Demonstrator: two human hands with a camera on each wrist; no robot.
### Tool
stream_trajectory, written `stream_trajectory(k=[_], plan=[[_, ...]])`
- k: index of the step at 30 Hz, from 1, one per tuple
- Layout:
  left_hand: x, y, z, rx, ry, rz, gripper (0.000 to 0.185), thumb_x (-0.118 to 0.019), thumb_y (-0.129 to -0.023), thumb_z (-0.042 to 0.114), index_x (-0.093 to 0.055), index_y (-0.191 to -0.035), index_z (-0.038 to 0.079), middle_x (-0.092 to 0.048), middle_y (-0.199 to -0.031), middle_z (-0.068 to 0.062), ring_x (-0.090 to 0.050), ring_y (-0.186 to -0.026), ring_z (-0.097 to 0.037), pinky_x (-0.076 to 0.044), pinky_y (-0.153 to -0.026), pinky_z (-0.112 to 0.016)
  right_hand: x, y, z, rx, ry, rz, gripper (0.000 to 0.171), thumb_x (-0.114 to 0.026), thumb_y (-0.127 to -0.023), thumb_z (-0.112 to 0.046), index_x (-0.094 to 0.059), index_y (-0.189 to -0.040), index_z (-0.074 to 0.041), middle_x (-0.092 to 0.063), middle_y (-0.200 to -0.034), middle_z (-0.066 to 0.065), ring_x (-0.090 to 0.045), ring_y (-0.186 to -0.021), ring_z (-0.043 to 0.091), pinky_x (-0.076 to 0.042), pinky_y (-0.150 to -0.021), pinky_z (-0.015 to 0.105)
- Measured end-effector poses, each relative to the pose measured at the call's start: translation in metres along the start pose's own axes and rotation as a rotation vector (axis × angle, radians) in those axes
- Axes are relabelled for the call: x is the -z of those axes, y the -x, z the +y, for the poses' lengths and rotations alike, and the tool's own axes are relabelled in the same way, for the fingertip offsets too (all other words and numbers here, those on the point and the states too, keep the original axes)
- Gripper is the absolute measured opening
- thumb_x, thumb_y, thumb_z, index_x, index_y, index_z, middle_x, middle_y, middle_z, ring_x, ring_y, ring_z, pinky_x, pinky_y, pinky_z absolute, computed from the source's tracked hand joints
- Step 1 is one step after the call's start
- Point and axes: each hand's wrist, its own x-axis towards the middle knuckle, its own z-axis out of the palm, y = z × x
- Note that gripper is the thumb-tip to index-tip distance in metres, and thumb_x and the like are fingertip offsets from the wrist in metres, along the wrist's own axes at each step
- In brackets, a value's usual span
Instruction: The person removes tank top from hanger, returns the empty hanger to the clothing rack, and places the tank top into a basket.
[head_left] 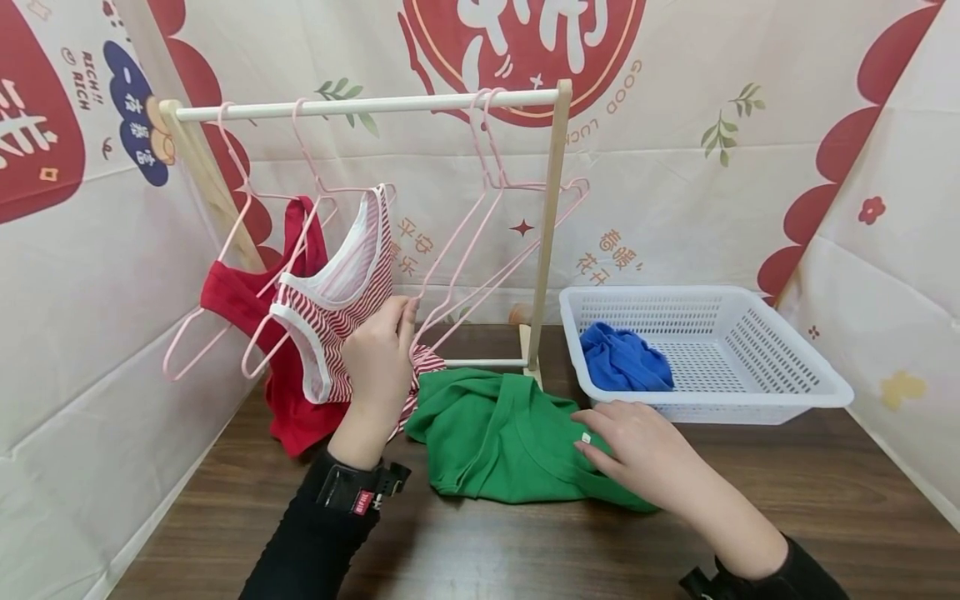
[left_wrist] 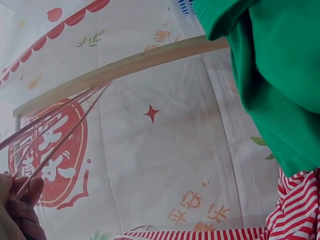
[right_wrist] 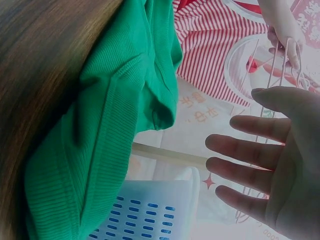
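My left hand [head_left: 377, 354] grips the near lower end of a pink hanger [head_left: 457, 242], one of two bare ones hooked on the rail's right part. In the left wrist view, the left-hand fingers [left_wrist: 31, 192] curl round its thin pink wire. A green ribbed garment [head_left: 502, 433] lies bunched on the table in front of the rack. Over its right side is my right hand [head_left: 637, 446], fingers spread and holding nothing; the right wrist view shows them straight. Just left of my left hand hangs a red-and-white striped tank top [head_left: 367, 283] on another pink hanger.
A red top [head_left: 247, 292] hangs at the left end of the wooden rack [head_left: 552, 225]. On the right stands a white plastic basket [head_left: 780, 392] with a blue cloth [head_left: 626, 358] in it. Printed fabric walls [head_left: 750, 208] enclose the dark wooden table [head_left: 480, 558].
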Motion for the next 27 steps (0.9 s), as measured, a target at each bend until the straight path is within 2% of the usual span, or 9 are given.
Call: stream_trajectory(k=[7,11,14,19,24,27], plan=[[0.000,0.000,-0.001,0.009,0.000,-0.033,0.028,-0.054,-0.101,0.028,-0.070,-0.090,0.008,-0.063,-0.064,-0.007,-0.053,-0.048,-0.022,-0.032,-0.041,-0.035,-0.001,-0.002,-0.001,0.021,-0.003,-0.005,0.031,-0.071,-0.088,-0.027,-0.068,-0.111,-0.007,-0.069,-0.098,0.003,-0.065,-0.092,0.022,-0.051,-0.081,0.043],[0.005,0.001,-0.002,0.026,0.039,-0.063,0.032,-0.050,-0.102,0.027,-0.072,-0.089,0.008,-0.066,-0.068,-0.007,-0.060,-0.056,-0.024,-0.038,-0.044,-0.037,-0.001,-0.002,0.000,0.030,0.004,0.007,0.030,-0.071,-0.088,-0.026,-0.068,-0.111,-0.006,-0.069,-0.098,0.003,-0.065,-0.091,0.022,-0.051,-0.081,0.043],[0.010,0.003,-0.003,0.038,0.077,-0.067,0.033,-0.048,-0.102,0.025,-0.075,-0.093,0.007,-0.071,-0.077,-0.008,-0.066,-0.067,-0.026,-0.044,-0.050,-0.039,-0.002,-0.003,0.000,0.037,0.010,0.019,0.030,-0.072,-0.088,-0.026,-0.068,-0.110,-0.006,-0.069,-0.097,0.003,-0.065,-0.090,0.022,-0.051,-0.080,0.043],[0.017,0.003,-0.005,0.036,0.094,-0.030,0.036,-0.046,-0.102,0.026,-0.076,-0.102,0.007,-0.073,-0.094,-0.008,-0.068,-0.079,-0.025,-0.050,-0.056,-0.038,-0.003,-0.005,0.000,0.036,0.009,0.023,0.030,-0.072,-0.088,-0.026,-0.068,-0.111,-0.007,-0.069,-0.097,0.003,-0.065,-0.088,0.022,-0.052,-0.078,0.043],[0.022,0.003,-0.005,0.009,0.098,0.020,0.039,-0.044,-0.102,0.029,-0.076,-0.100,0.008,-0.073,-0.098,-0.007,-0.068,-0.085,-0.023,-0.053,-0.060,-0.038,-0.002,-0.009,-0.002,0.020,-0.002,0.018,0.031,-0.071,-0.089,-0.027,-0.067,-0.113,-0.007,-0.069,-0.099,0.004,-0.065,-0.090,0.023,-0.052,-0.079,0.043],[0.025,0.003,-0.003,-0.026,0.105,0.053,0.039,-0.044,-0.101,0.028,-0.076,-0.101,0.007,-0.073,-0.100,-0.006,-0.068,-0.090,-0.023,-0.054,-0.069,-0.039,-0.001,-0.012,-0.004,0.027,-0.012,0.026,0.032,-0.071,-0.089,-0.026,-0.067,-0.113,-0.007,-0.069,-0.099,0.004,-0.065,-0.089,0.022,-0.052,-0.078,0.043]])
